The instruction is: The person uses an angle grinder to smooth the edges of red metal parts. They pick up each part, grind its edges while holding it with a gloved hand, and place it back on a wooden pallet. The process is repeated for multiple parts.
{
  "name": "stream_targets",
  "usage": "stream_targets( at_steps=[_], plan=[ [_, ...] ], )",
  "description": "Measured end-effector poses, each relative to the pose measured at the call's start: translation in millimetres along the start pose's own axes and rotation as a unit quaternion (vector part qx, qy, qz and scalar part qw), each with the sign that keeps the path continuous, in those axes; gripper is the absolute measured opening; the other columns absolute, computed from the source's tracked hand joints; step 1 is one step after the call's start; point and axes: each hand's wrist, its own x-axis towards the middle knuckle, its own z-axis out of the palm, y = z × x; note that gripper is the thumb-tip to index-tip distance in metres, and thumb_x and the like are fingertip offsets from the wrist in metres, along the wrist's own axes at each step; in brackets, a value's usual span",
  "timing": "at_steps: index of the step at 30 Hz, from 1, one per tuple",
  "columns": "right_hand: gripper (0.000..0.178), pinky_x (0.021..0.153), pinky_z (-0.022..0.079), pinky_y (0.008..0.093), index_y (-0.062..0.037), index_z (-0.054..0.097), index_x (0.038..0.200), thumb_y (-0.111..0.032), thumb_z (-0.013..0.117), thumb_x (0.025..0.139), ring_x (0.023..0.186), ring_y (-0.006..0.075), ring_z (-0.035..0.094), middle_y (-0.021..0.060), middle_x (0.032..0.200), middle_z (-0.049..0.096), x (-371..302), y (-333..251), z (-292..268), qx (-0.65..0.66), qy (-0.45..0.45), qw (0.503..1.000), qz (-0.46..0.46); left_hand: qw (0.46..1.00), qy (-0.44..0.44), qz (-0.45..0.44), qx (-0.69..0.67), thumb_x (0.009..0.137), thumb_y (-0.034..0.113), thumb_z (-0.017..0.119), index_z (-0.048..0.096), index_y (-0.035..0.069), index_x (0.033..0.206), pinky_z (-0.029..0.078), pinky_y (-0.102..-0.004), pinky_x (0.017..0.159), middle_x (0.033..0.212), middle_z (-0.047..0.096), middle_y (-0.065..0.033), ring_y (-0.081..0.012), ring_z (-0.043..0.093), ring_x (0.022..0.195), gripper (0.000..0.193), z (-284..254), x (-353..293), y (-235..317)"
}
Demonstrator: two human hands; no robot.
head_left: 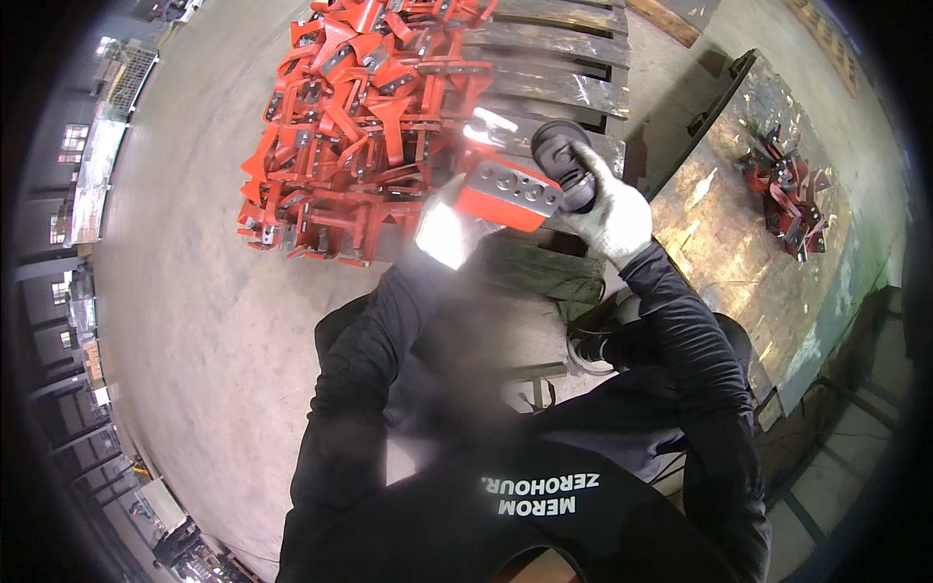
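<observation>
Drilled red metal bracket (510, 195) sits clamped at one end in the gloved left hand (447, 225), while the gloved right hand (616, 214) grips a black handheld tool (561, 160) beside it.

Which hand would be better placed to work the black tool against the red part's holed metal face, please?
Probably the right hand: it grips the black tool beside the red part, while the left hand appears occupied holding that part.
</observation>
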Motion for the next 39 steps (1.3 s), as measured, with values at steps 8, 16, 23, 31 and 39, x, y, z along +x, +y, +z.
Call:
stream_targets(
  at_steps=[8, 16, 23, 31, 39],
  plan=[
    [0.094, 0.098, 0.056, 0.0380, -0.0092, 0.047, 0.149, -0.028, 0.091, 0.068, 0.114, 0.0296, 0.071, 0.0214, 0.128, 0.068, -4.1, -5.9, -22.4, 0.182, 0.040, 0.980, 0.070, 0.924, 0.274, 0.178, 0.199, 0.096, 0.012, 0.066, 0.069, 0.006, 0.115, 0.059, -0.0348, 0.064, 0.104, 0.070, -0.0052, -0.0184, 0.069, 0.082, 0.020, -26.4, 27.9, 23.7],
    [0.090, 0.098, 0.054, 0.0354, -0.0051, 0.047, 0.149, -0.029, 0.088, 0.073, 0.112, 0.0249, 0.072, 0.0228, 0.120, 0.072, -18.2, -47.0, -22.3, 0.280, -0.077, 0.957, -0.007, 0.886, 0.292, 0.220, 0.285, 0.094, 0.008, 0.068, 0.072, 0.002, 0.107, 0.049, -0.0289, 0.074, 0.094, 0.068, -0.0004, -0.0122, 0.060, 0.081, 0.015, -37.0, 34.3, 19.1],
    [0.102, 0.108, 0.047, 0.0350, -0.0020, 0.040, 0.154, -0.014, 0.096, 0.069, 0.123, 0.0185, 0.062, 0.0174, 0.133, 0.066, -17.8, -39.7, -18.5, 0.309, -0.099, 0.946, -0.024, 0.898, 0.259, 0.234, 0.266, 0.094, 0.007, 0.068, 0.071, 0.002, 0.105, 0.048, -0.0290, 0.071, 0.093, 0.067, 0.0002, -0.0126, 0.060, 0.079, 0.012, -26.1, 31.9, 12.4],
    [0.098, 0.101, 0.053, 0.0327, 0.0002, 0.041, 0.151, -0.019, 0.095, 0.071, 0.115, 0.0189, 0.064, 0.0148, 0.130, 0.065, -9.0, -22.0, -12.7, 0.391, -0.041, 0.917, 0.065, 0.910, 0.258, 0.184, 0.268, 0.095, 0.015, 0.068, 0.066, 0.004, 0.111, 0.057, -0.0379, 0.070, 0.103, 0.068, -0.0060, -0.0206, 0.067, 0.083, 0.019, -43.9, 32.3, 29.2],
    [0.100, 0.101, 0.053, 0.0356, -0.0037, 0.034, 0.156, -0.015, 0.091, 0.075, 0.119, 0.0205, 0.061, 0.0132, 0.137, 0.059, -6.7, -38.3, -31.1, 0.518, -0.126, 0.832, 0.157, 0.954, 0.204, 0.114, 0.190, 0.100, 0.021, 0.060, 0.064, 0.005, 0.120, 0.061, -0.0466, 0.073, 0.114, 0.069, -0.0112, -0.0280, 0.072, 0.094, 0.025, -37.3, 32.8, 29.5]
  ],
)
